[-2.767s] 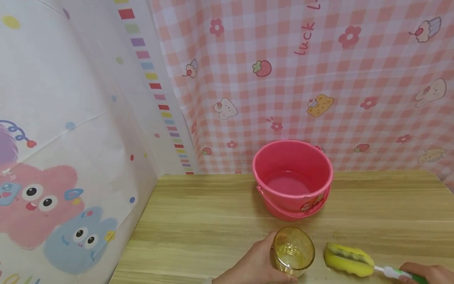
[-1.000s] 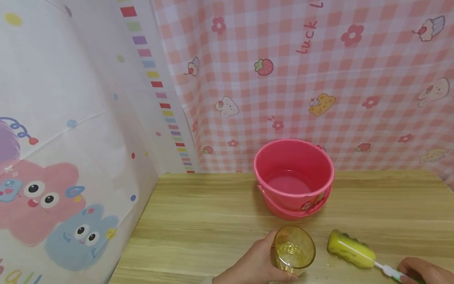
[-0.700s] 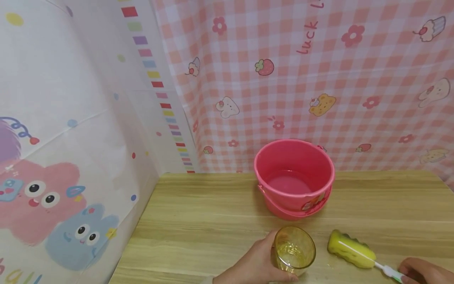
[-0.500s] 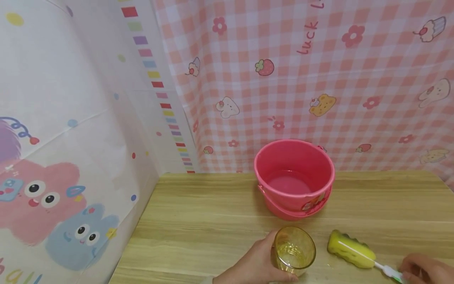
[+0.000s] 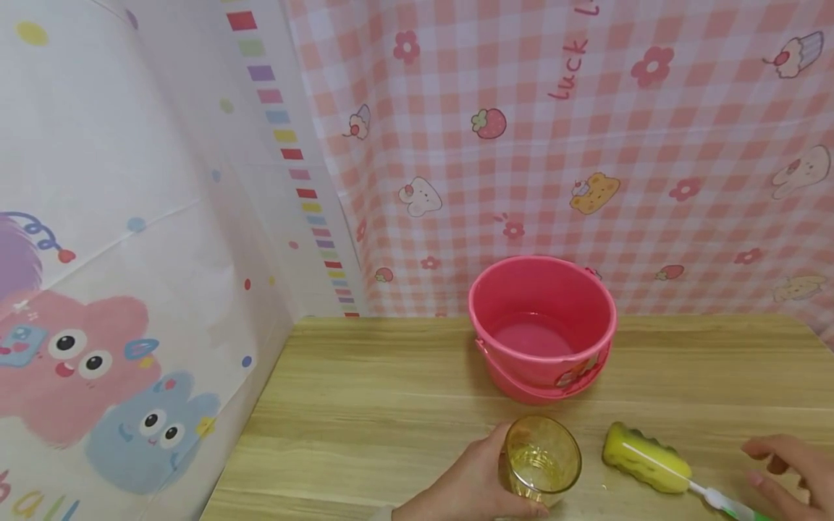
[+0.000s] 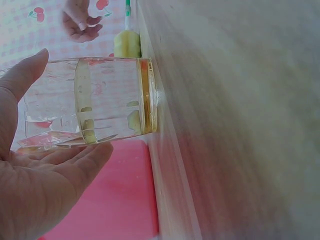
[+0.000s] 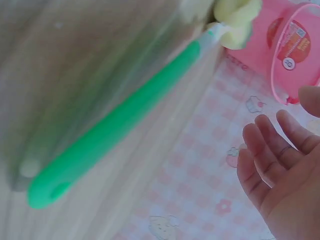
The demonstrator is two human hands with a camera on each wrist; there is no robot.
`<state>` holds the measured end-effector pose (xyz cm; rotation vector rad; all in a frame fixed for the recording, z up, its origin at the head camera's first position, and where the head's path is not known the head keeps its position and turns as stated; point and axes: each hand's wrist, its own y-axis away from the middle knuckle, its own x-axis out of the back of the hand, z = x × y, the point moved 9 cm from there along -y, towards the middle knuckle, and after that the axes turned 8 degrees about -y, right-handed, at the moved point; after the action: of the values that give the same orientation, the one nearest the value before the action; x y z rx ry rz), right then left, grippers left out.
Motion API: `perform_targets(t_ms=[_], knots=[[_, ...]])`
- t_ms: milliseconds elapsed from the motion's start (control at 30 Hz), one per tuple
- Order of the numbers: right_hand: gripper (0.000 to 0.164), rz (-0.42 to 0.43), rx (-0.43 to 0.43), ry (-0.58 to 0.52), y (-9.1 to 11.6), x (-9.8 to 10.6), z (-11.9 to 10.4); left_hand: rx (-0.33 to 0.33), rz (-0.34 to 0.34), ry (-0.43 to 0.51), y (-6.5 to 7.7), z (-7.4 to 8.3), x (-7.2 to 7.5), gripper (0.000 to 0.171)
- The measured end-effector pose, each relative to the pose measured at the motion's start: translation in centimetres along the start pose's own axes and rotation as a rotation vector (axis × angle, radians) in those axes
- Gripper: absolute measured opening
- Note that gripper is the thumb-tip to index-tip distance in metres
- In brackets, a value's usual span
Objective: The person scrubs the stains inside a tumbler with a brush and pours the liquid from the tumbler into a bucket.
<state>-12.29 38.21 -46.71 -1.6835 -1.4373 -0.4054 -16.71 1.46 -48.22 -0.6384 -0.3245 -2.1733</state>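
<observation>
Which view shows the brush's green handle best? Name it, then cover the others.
Right wrist: the green handle lies large and uncovered there, along its full length. The head view catches only part, cut off at the bottom edge; the left wrist view, a small piece at the top edge.

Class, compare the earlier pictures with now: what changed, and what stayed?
The right hand let go of the sponge brush and drew away rightward; the brush was also turned, its head shifting slightly forward. The left hand still holds the glass; the bucket stayed put.
</observation>
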Motion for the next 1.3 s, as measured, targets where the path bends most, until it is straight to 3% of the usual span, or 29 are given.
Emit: perform_targets(t_ms=[167,533,967,1300], knots=[[0.04,0.047,0.031,-0.064,-0.3,0.5,-0.5,-0.011,0.0,0.006,0.0,0.1,0.0,0.09],[0.055,0.124,0.075,-0.167,-1.3,1.5,-2.7,-0.003,0.0,0.006,0.1,0.0,0.0,0.092],[0.062,0.183,0.187,-0.236,-3.2,2.5,-6.7,0.001,0.0,0.019,-0.1,-0.1,0.0,0.093],[0.055,0.14,0.196,-0.181,-4.6,2.4,-8.8,0.011,-0.002,0.016,0.1,-0.1,0.0,0.094]])
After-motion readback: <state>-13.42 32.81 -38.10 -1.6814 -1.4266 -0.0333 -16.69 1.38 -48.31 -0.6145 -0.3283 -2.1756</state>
